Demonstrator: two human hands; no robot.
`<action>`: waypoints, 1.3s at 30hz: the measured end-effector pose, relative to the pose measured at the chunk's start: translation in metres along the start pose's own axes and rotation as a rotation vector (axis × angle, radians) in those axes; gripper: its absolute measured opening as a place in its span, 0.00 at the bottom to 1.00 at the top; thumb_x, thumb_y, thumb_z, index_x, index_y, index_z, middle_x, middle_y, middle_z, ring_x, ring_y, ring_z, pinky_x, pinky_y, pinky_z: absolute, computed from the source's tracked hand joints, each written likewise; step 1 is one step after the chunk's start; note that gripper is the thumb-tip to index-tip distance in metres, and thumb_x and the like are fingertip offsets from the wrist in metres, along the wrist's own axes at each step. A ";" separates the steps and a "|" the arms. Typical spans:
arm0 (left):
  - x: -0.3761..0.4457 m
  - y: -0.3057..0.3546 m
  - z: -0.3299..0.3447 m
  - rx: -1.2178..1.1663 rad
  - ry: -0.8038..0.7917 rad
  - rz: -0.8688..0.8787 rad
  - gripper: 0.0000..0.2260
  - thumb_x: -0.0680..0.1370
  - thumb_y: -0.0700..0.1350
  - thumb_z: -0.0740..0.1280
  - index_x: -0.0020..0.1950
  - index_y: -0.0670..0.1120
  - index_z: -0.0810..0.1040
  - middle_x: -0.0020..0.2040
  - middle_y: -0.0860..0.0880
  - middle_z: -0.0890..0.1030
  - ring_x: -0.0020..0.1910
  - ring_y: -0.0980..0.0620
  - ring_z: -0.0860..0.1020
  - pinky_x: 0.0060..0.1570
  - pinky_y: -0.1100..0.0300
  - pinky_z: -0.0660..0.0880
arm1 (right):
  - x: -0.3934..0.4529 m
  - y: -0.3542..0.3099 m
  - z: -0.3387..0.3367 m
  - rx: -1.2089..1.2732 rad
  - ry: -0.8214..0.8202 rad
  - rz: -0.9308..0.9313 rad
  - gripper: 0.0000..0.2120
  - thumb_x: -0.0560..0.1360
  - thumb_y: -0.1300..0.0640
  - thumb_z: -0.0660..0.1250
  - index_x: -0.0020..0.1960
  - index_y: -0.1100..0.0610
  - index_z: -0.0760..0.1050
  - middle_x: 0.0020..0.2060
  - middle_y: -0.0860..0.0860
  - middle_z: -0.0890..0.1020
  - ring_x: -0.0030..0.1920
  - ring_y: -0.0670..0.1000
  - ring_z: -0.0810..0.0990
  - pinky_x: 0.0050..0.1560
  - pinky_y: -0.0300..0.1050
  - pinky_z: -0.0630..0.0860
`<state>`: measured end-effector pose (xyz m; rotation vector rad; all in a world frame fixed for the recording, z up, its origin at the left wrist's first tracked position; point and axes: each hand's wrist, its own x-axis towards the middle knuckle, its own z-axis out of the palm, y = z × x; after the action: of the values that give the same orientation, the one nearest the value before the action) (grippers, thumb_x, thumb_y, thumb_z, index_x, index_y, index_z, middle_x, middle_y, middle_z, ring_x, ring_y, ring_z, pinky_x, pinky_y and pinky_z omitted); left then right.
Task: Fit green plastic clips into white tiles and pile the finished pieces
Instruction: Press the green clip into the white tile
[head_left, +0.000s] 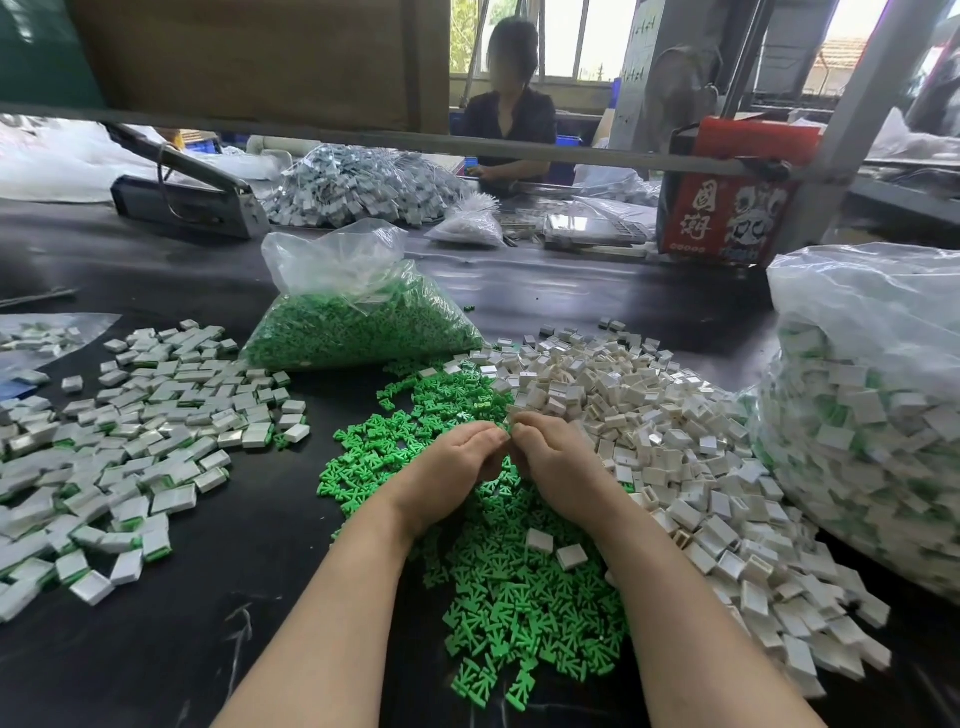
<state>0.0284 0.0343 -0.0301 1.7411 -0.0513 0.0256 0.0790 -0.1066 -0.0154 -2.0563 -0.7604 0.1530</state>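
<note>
Dark tabletop (171, 649), wide and flat; bare room lies left of and nearer than the hands, and the near edge is out of view.

Big clear bag of finished pieces (872, 415) stands well to the right, bulging, crowding that side. Bag of green clips (358, 322) sits beyond the hands, mouth open.

Heap of white tiles (691, 457) lies just right of the hands, loose and sliding underfoot. Pile of finished pieces (140, 426) is spread well to the left, across open tabletop. Loose green clips (519, 587) are scattered directly under the wrists.

Left hand (452, 462) and right hand (550, 457) meet fingertip to fingertip, both curled and pinching one small piece (508, 427) between them; whether tile, clip or both, too hidden to tell.

Judgement: parts are light, stiff, smooth plastic, likely slippery. Pinch a tile by its flat faces and a clip by its stem, then press straight in. Drop-off path leftward is open.
</note>
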 end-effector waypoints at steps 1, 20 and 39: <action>0.000 0.000 0.000 0.009 0.000 0.001 0.14 0.77 0.52 0.58 0.47 0.41 0.73 0.40 0.46 0.67 0.40 0.50 0.64 0.44 0.51 0.63 | 0.001 0.000 0.000 -0.047 0.001 -0.010 0.14 0.81 0.62 0.55 0.37 0.61 0.69 0.31 0.51 0.71 0.33 0.49 0.67 0.39 0.51 0.65; 0.006 0.004 0.003 0.464 -0.004 0.021 0.12 0.85 0.45 0.55 0.45 0.46 0.73 0.43 0.48 0.77 0.40 0.54 0.72 0.48 0.55 0.72 | 0.000 0.009 0.005 -0.315 -0.046 -0.029 0.10 0.73 0.52 0.54 0.36 0.56 0.66 0.30 0.51 0.72 0.31 0.47 0.67 0.31 0.46 0.62; 0.002 0.003 0.003 0.436 -0.015 0.038 0.11 0.85 0.45 0.56 0.45 0.51 0.73 0.43 0.53 0.77 0.41 0.60 0.75 0.45 0.65 0.72 | -0.002 0.007 0.003 -0.325 -0.066 -0.020 0.05 0.76 0.58 0.58 0.44 0.59 0.70 0.35 0.56 0.76 0.36 0.54 0.72 0.35 0.50 0.67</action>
<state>0.0302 0.0312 -0.0278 2.1759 -0.0946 0.0550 0.0792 -0.1079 -0.0229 -2.3588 -0.8932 0.0907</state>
